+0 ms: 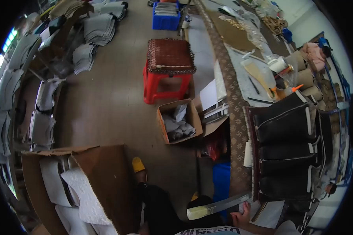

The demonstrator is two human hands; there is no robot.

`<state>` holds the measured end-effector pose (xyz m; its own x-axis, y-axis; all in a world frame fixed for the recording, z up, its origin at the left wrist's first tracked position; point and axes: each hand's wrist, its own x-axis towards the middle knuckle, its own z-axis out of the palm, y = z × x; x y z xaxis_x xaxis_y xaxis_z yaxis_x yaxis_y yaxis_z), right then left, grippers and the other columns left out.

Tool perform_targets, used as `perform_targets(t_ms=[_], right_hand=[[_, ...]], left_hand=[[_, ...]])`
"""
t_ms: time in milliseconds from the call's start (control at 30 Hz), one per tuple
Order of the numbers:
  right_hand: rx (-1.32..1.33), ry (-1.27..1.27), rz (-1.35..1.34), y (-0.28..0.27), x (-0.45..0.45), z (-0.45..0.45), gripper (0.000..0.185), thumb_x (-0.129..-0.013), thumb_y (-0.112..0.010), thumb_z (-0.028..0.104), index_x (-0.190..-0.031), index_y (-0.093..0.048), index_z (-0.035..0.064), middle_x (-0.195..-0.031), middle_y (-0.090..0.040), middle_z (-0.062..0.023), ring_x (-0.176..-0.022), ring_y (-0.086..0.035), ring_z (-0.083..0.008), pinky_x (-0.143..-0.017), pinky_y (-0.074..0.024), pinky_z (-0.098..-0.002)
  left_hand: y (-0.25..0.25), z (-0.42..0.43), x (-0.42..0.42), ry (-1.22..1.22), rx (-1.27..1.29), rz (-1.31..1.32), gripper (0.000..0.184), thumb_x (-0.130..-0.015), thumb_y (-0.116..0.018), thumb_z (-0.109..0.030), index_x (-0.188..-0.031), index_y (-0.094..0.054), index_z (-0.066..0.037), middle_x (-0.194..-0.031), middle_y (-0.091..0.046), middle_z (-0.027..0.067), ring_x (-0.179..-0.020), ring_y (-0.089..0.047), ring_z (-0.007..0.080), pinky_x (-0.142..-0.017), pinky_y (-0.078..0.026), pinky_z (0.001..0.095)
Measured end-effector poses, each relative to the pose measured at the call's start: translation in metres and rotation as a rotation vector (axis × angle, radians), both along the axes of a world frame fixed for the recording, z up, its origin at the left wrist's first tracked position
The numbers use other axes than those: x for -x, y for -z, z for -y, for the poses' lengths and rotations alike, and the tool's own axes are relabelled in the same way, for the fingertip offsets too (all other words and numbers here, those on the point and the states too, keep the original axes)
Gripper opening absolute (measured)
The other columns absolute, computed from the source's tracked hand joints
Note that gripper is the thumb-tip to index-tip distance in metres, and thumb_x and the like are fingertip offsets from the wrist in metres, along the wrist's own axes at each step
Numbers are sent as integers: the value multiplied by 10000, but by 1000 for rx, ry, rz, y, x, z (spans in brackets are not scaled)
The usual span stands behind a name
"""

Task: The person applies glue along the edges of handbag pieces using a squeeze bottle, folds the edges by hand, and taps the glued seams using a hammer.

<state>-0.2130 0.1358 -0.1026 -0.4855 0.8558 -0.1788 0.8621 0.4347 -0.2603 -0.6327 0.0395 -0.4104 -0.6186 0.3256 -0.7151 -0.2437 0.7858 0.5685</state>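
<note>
My right hand [241,214] is at the lower right, beside the table's edge, its fingers apart and slightly curled. Just above its fingertips lies a long clear bar [223,205], its near end wrapped in something yellowish; whether the fingers touch it is hard to tell. Dark padded fabric panels [286,152] with pale edging lie on the table to the right of the bar. No part of my left hand can be made out. At the lower left, an open cardboard box [106,180] holds grey and white patterned pieces [86,196].
A long table [237,137] with patterned covering runs along the right, bearing tools and rolls. Ahead stand a red stool [166,84] with a brown woven seat, a small carton [198,121] and a blue crate [164,22]. Racks of grey pieces [43,127] line the left.
</note>
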Motion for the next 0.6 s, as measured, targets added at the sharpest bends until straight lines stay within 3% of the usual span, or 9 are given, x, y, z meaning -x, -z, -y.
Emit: perform_targets(t_ms=[100,200,400,533,600], right_hand=[[-32,-49,-80,-3,1,-5,232,-804,-685,179,-1033,-704,150,-1379,-400,-239,-1309,-362,-498,-1100,-299,-569],[-12,-5,-75,-8,6,-7,117,-783,-686,155,-881,-732,199,-1343,-446,-224,-1303,-394,-463,-1087,-327,-571],[-151,-4,-317,-16,10,-13,118,-795,-681,126,-912,-698,123,-1335,-493,-156,-1295,-460,-345,-1075,-393,-460],[-237,21,-439,-14,8,-6,172,-836,-663,117,-1007,-661,103,-1338,-504,-124,-1289,-471,-313,-1054,-420,-428],[-312,27,-552,-19,9,3,171,-866,-635,85,-1037,-639,96,-1207,-596,-99,-1158,-575,-300,-960,-486,-391]], left_hand=[[-13,-25,5,79,-45,-9,269,-994,-497,-206,-1081,-668,-17,-928,-690,102,-896,-663,208,-807,-517,327],[-13,-71,15,178,-137,-32,267,-996,-495,-202,-1082,-667,-18,-925,-690,97,-892,-663,201,-806,-517,322],[-25,-131,30,242,-353,-121,264,-998,-493,-196,-1085,-667,-19,-919,-688,87,-885,-662,186,-802,-516,313],[-83,-150,49,192,-590,-217,261,-1000,-491,-192,-1087,-667,-19,-915,-688,81,-881,-661,177,-800,-516,307],[-129,-159,58,165,-742,-254,260,-1000,-490,-190,-1089,-667,-20,-912,-687,78,-879,-660,172,-798,-516,305]])
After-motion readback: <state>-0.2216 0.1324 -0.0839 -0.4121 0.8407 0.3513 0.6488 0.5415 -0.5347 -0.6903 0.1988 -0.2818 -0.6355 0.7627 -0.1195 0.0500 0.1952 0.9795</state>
